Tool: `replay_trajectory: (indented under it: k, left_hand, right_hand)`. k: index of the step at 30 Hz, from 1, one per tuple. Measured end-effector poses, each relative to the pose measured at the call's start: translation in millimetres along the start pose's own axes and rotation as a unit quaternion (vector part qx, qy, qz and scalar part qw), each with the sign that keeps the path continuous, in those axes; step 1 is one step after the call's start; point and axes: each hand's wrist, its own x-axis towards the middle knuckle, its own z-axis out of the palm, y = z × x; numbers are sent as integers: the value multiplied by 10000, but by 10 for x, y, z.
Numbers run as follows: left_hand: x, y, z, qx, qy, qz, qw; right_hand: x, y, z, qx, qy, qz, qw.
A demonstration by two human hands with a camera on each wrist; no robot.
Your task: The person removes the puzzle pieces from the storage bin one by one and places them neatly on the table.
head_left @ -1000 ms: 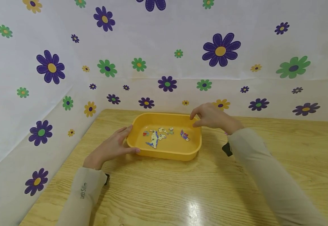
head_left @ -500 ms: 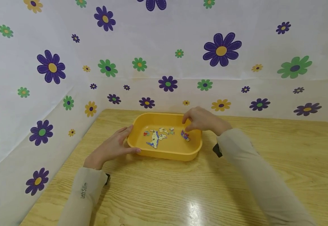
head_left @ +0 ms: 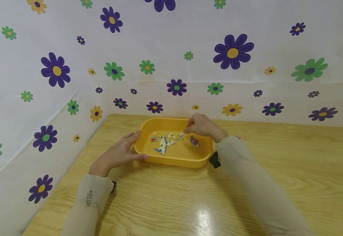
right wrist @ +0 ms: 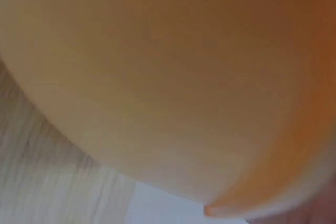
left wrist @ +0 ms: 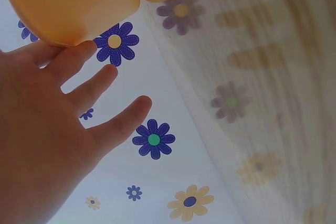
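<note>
A yellow plastic tray (head_left: 173, 160) stands on the table with several small, flat printed cut-outs inside. My left hand (head_left: 116, 153) rests against the tray's left end, thumb along the front wall and fingers spread at the side; the left wrist view shows those fingers (left wrist: 86, 93) fairly straight. Over the tray's right half is my right hand (head_left: 202, 126), thumb and index fingertips close together beside a small whitish-green cut-out (head_left: 180, 136). I cannot tell whether they pinch anything. Nearest below lies a purple and red cut-out (head_left: 194, 141). Farther left are a large cream and blue cut-out (head_left: 163, 146) and smaller ones.
The wood-grain table (head_left: 165, 196) runs toward the front and right. A white sheet with printed flowers (head_left: 176, 87) stands behind and to the left, close to the tray. A small pink thing (head_left: 238, 137) lies right of the tray, partly hidden by the right sleeve.
My right hand has moved left from the tray's right rim to over its inside, and its thumb and index finger have come closer together. My left hand has stayed at the tray.
</note>
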Motion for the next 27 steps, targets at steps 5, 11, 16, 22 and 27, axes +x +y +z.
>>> replay_trajectory:
  k: [5, 11, 16, 22, 27]
  left_hand:
    - [8, 3, 3, -2, -6, -21, 10000]
    - [-2, -4, 0, -15, -8, -125, 9999]
    - [-8, -7, -4, -8, 3, -123, 9999]
    - [-3, -21, 1, 28, 16, -58, 10000]
    - [6, -20, 2, 63, -6, -86, 9999]
  right_hand:
    - [8, -1, 38, 424, 31, 468, 9980]
    - [24, -15, 76, 99, 123, 769, 9969]
    - [81, -15, 108, -281, 120, 895, 9955]
    - [87, -41, 114, -535, -2, 1033, 9932]
    - [82, -44, 127, -324, -168, 1120, 9930]
